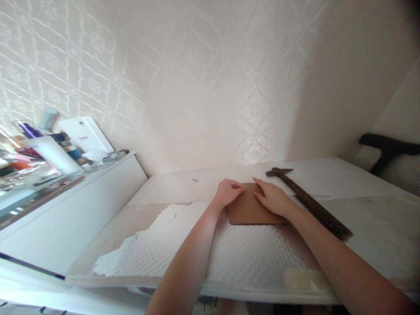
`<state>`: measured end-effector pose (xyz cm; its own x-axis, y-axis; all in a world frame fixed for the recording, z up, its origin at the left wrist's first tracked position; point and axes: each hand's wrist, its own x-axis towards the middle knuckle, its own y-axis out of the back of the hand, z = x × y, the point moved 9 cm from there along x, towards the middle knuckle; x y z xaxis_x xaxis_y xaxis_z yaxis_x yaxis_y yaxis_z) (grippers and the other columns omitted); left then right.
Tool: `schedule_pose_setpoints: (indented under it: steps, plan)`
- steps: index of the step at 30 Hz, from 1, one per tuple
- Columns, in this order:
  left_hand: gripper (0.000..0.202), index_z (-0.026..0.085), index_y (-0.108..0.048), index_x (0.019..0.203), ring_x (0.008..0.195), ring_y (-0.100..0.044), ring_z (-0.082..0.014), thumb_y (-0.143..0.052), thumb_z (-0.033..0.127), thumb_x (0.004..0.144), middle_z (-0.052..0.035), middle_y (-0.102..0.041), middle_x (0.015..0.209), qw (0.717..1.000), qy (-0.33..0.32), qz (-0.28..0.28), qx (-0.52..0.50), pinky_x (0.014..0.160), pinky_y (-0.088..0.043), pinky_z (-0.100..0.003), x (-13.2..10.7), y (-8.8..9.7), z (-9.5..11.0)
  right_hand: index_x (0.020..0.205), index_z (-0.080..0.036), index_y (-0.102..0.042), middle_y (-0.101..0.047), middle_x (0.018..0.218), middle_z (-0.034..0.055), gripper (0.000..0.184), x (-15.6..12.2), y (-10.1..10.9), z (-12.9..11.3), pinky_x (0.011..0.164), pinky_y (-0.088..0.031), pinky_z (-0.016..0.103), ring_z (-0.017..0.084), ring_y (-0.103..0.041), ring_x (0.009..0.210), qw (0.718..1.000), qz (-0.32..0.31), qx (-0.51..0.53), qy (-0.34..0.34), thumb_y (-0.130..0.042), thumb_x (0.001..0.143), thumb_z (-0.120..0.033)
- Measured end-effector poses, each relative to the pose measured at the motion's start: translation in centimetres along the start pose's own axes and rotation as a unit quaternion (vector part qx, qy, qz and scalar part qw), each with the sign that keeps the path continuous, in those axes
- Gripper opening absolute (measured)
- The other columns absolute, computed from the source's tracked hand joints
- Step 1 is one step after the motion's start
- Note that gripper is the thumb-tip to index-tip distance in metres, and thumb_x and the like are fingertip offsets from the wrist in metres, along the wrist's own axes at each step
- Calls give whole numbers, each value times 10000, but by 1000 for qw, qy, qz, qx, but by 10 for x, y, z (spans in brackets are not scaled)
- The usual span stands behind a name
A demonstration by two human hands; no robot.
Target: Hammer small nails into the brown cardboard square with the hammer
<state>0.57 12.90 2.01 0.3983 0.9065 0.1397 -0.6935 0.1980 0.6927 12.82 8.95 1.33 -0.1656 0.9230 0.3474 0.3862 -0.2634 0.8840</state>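
A flat brown board (252, 212), which looks like cardboard or fibreboard, lies on a white quilted sheet (157, 236). My left hand (229, 192) is closed at its far left edge, thumb and fingers pinched there. Whether something small sits in that pinch is too small to make out. Across the board's right side rests my right hand (272, 197), thumb and fingers spread and touching the surface. A dark hammer (311, 203) with a long handle lies just right of my right hand, its head toward the wall.
Small dark bits (194, 180) lie on the white tabletop (170, 186) near the wall. At left, a raised white cabinet (98, 192) carries bottles, tubes and a white box (85, 133). A black armrest-like piece (389, 146) stands beyond the table's right edge.
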Motion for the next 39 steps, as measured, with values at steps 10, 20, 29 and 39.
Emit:
schedule_pose_setpoints:
  steps: [10,20,29,39]
  plan:
    - [199,154,-689,800,744,-606,-133,-598,302,702,-44,-686,796,999,-3,38,-31,713,-455,-233,1,4,-1,1252,-66,-415,-561,1143,163,487,0,1,-2,877,-397,360,255,-518,1034,1000,-5,-9,3,-438,801,-249]
    - [152,157,-674,802,766,-599,-119,-578,216,702,-36,-680,822,1000,-1,22,-17,754,-456,-237,3,-1,-6,1256,-102,-417,-559,1153,146,481,0,2,-2,885,-389,360,244,-524,1029,1000,-14,-9,1,-442,797,-245]
    - [174,147,-674,804,751,-595,-125,-543,207,707,-37,-674,812,1000,-12,4,-5,730,-456,-236,3,-5,-5,1258,-71,-411,-560,1147,156,491,0,0,-1,887,-388,348,244,-521,1031,1000,-18,-17,1,-440,803,-254]
    - [179,150,-671,814,758,-603,-125,-539,225,719,-37,-678,811,1000,-28,-4,-12,713,-462,-227,0,-6,-5,1256,-79,-414,-561,1147,152,485,0,-1,-2,883,-389,357,245,-525,1020,1000,-16,-13,6,-429,805,-257]
